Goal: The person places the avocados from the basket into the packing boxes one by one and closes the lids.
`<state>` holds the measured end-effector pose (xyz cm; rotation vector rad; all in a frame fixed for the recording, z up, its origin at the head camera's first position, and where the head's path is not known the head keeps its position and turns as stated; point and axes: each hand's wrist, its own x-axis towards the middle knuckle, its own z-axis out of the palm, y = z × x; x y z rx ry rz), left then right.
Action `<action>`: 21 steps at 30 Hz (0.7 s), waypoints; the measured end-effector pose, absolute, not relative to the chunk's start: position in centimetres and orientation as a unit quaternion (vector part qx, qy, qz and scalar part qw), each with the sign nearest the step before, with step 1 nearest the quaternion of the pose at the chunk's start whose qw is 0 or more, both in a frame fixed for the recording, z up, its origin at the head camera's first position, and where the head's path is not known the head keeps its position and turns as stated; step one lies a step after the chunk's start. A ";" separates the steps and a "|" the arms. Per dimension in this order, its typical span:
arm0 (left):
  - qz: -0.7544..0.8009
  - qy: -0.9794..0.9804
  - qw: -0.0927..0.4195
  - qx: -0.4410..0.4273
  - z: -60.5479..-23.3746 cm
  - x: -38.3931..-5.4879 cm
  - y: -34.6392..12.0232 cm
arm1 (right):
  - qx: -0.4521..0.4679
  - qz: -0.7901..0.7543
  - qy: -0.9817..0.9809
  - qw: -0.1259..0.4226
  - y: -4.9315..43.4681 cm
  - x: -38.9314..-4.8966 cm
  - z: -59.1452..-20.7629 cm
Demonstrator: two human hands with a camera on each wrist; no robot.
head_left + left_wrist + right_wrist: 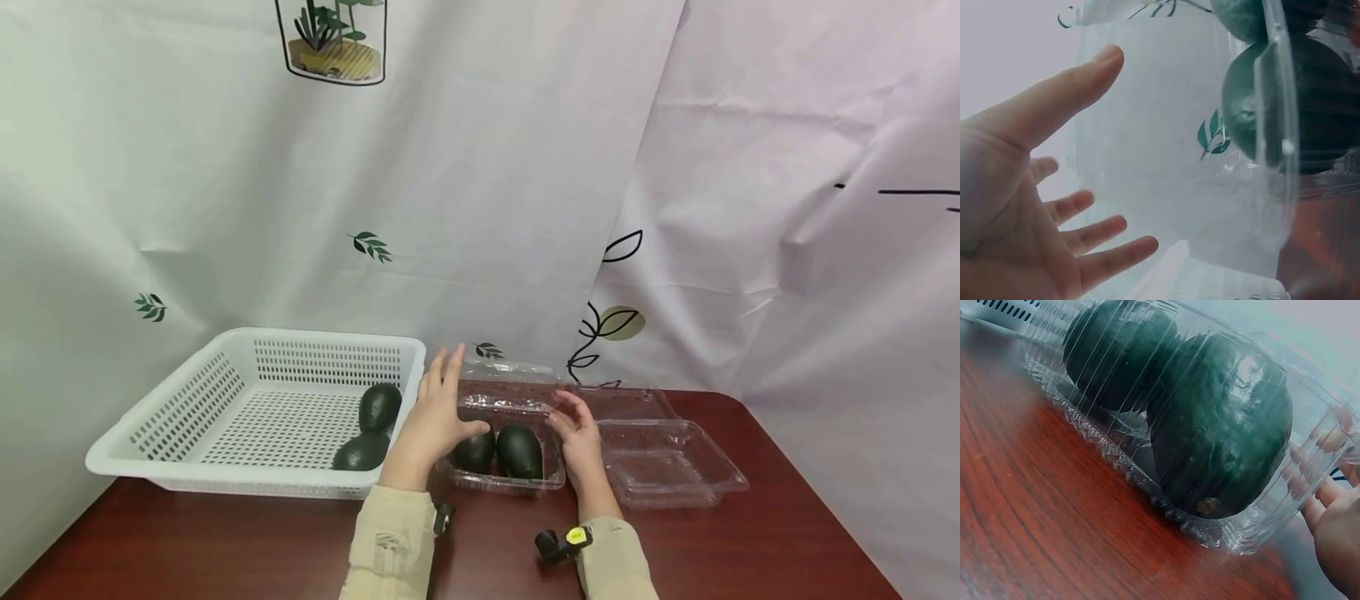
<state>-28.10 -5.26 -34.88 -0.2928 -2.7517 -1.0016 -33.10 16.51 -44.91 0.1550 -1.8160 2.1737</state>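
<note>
Two dark green avocados (519, 452) lie side by side in a clear plastic clamshell box (498, 483), its lid (506, 371) tipped back behind it. My left hand (438, 421) hovers over the box's left side, between it and the white basket, fingers spread and thumb apart; the left wrist view shows nothing in this palm (1029, 206). At the box's right end is my right hand (579, 437), with loosely bent fingers close along the clear wall. The right wrist view shows these fingers (1316, 509) partly through the plastic, beside the larger-looking avocado (1222, 425).
A white perforated basket (217, 475) stands at the left, with two more avocados (378, 408) in its right side. Right of my right hand sits another clear clamshell box (667, 475), lid up. A printed white cloth (510, 208) hangs behind the reddish-brown table (262, 542).
</note>
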 end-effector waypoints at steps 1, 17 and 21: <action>-0.334 -0.932 0.102 -0.101 -34.8 -28.0 -5.3 | 0.052 0.758 -0.632 0.152 16.5 -33.1 -44.9; -0.226 -0.956 0.007 -0.187 -35.4 -27.2 -4.4 | 0.067 0.795 -0.597 0.089 17.6 -32.7 -44.1; -0.197 -0.963 -0.002 -0.187 -35.9 -27.3 -3.9 | 0.083 0.782 -0.613 0.070 17.7 -32.6 -44.0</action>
